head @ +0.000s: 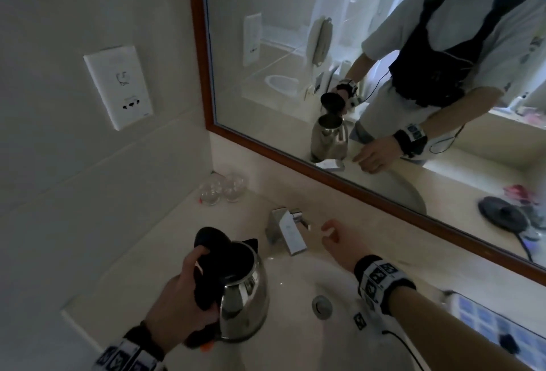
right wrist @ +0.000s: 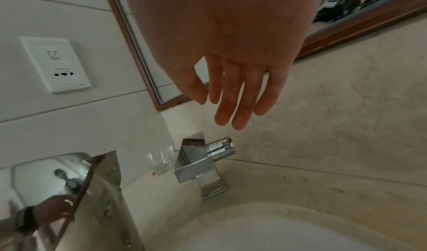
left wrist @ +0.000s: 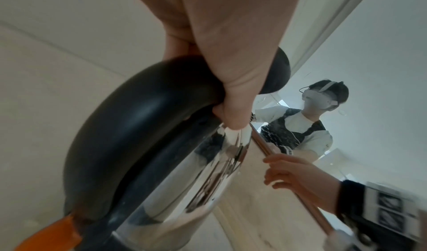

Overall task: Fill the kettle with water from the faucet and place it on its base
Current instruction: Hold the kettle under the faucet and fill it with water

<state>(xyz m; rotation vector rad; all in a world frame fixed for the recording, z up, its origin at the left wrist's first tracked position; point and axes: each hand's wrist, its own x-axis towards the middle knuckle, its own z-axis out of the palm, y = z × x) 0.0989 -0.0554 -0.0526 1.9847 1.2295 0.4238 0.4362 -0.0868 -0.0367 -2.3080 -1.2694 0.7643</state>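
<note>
Left hand [head: 180, 299] grips open kettle [head: 242, 293] over sink; right hand [head: 339, 240], fingers loose, nears faucet [head: 288, 230]; likely turning it on next.

Kettle [head: 245, 296] polished metal, black plastic handle; faucet [head: 285, 230] chrome; mirror frame [head: 295, 157] wood.

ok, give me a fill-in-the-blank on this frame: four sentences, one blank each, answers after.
1. The kettle is gripped by its black handle in the person's ____ hand.
2. The kettle's lid stands ____.
3. The right hand, fingers straight, reaches toward the ____ without touching it.
4. Two clear ____ stand in the counter's back corner by the wall.

Missing words: left; open; faucet; glasses
</note>
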